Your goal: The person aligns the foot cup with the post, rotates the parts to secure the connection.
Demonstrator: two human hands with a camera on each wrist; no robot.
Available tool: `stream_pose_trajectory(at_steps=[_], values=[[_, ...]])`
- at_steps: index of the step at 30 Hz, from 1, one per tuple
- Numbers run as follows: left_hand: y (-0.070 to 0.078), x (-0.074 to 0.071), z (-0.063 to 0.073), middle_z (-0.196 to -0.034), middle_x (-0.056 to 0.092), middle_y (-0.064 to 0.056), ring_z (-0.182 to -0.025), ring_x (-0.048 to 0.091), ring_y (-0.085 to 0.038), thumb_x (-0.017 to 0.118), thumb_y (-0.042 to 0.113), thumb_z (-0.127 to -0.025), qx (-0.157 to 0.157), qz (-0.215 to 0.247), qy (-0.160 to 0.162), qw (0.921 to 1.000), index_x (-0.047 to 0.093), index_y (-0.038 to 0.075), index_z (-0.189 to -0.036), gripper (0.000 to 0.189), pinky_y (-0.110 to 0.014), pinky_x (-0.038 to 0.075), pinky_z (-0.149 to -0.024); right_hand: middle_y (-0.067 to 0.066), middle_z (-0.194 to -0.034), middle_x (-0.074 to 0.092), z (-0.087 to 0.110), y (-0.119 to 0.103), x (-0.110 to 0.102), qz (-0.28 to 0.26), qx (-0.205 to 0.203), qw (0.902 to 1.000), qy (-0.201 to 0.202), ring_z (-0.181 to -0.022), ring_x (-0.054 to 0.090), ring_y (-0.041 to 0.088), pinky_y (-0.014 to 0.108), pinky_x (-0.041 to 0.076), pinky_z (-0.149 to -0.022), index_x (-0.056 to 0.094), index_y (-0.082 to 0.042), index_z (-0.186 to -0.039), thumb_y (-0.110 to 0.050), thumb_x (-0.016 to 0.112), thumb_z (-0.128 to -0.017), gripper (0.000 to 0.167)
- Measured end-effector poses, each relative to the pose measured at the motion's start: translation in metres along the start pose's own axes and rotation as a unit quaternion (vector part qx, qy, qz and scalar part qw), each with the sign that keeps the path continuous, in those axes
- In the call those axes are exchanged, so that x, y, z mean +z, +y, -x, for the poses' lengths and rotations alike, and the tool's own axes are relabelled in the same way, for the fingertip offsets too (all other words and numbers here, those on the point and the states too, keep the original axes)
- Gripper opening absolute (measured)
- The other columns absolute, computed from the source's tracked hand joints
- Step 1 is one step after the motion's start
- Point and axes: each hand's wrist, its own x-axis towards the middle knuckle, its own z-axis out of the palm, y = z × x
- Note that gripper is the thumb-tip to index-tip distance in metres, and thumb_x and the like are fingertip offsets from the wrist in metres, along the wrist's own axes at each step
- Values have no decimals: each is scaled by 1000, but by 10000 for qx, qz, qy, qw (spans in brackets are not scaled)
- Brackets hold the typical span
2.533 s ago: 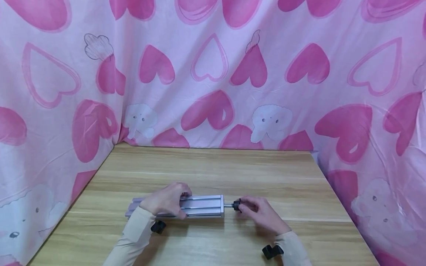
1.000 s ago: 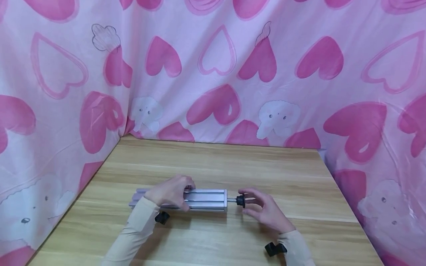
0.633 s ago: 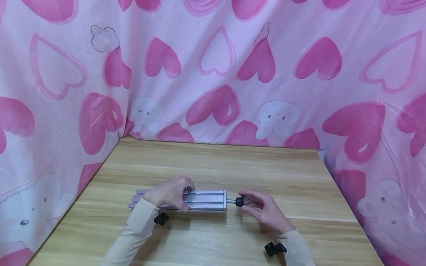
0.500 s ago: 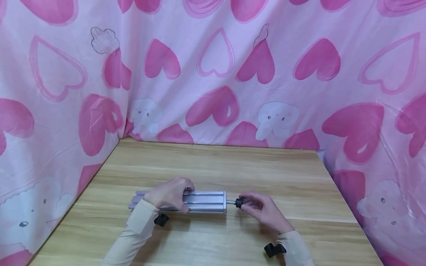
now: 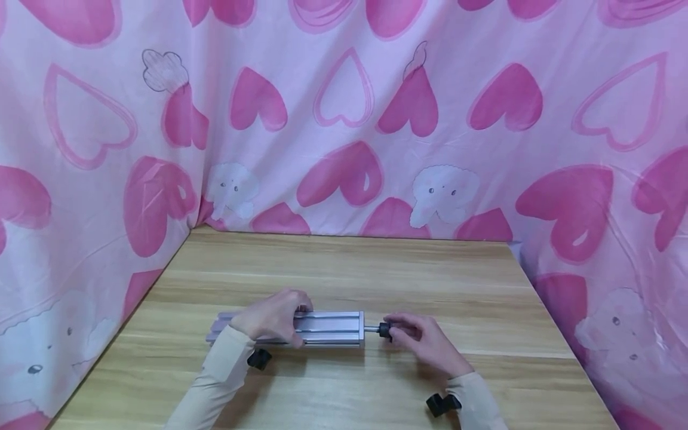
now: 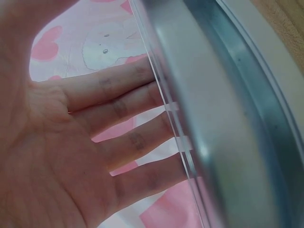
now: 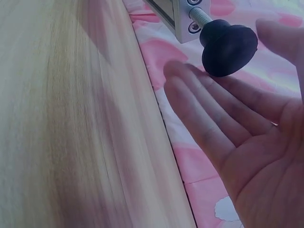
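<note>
My left hand (image 5: 271,316) grips a silver aluminium profile (image 5: 333,325) from above, thumb on the near side and fingers on the far side. In the left wrist view, the fingers reach behind the grooved profile (image 6: 209,95). From the profile's right end plate (image 7: 184,26) sticks out a threaded rod (image 7: 199,16) with a round black levelling foot (image 7: 232,50). Thumb and fingers of my right hand (image 5: 427,340) are around this foot at its rim. The right wrist view shows the other fingers extended below it; exact contact is partly hidden.
The profile lies lengthwise over a wooden table (image 5: 349,269), casting a shadow. Pink heart-patterned cloth (image 5: 344,179) encloses the back and both sides. Black wrist mounts (image 5: 443,405) hang by the sleeves.
A second ago my right fingers were spread apart around the levelling foot; now they have come together at it. My left hand keeps its grip on the profile. The head view has shifted slightly.
</note>
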Motion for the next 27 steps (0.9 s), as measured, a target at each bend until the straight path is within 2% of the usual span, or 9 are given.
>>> stream_pose_trajectory(at_steps=[3,5,7,10,14,18,21,27], values=[[-1,0,0,-107,69,-3,-88,59,-14,88,22,-60,20,22,9,10000,71,4,-110,55,-30,53,-78,12,-132,67,0,0,1,193,-319,9992,145,-113,68,16,30,54,-97,58,-9,-139,-19,74,-92,50],[-2,0,0,-106,69,-3,-87,58,-14,88,22,-61,-7,73,-10,10000,70,4,-110,55,-30,52,-77,11,-135,65,0,0,3,290,-693,9969,252,-118,66,19,32,52,-101,58,-11,-139,-11,79,-86,57],[-2,0,0,-106,68,-3,-87,58,-14,89,22,-61,-26,79,-24,10000,70,4,-110,55,-30,52,-77,14,-135,65,-1,0,4,355,-1030,9936,311,-120,66,23,35,52,-101,59,-11,-137,-2,80,-82,60],[-3,-1,0,-105,69,-3,-87,58,-14,89,20,-60,-43,63,3,10000,71,4,-109,54,-31,52,-77,20,-130,66,-3,0,5,268,-1278,9910,283,-117,67,25,37,53,-99,60,-7,-134,5,79,-80,59],[-2,0,2,-105,69,-2,-87,58,-14,89,20,-61,-115,77,-32,9999,71,5,-109,53,-31,52,-78,18,-125,68,-1,0,6,109,-1074,9940,186,-109,70,18,39,56,-95,61,-6,-132,3,77,-84,52],[-1,2,2,-104,68,-1,-87,58,-14,88,19,-61,-114,127,-98,9998,71,4,-109,54,-30,52,-76,10,-119,71,0,3,6,202,-796,9964,198,-100,72,15,33,57,-90,62,-10,-133,-11,74,-91,43],[-1,2,2,-102,67,-1,-86,57,-14,88,18,-60,-66,149,-86,9998,70,4,-108,53,-29,51,-74,8,-117,72,0,4,5,232,-550,9980,201,-97,72,15,28,57,-87,63,-11,-132,-22,69,-96,38],[-2,3,-1,-102,68,-1,-85,57,-12,87,17,-59,32,129,-58,9999,71,3,-107,52,-28,51,-74,14,-116,72,0,3,5,-4,-124,9998,142,-94,75,21,26,57,-85,61,0,-132,-26,61,-101,40]])
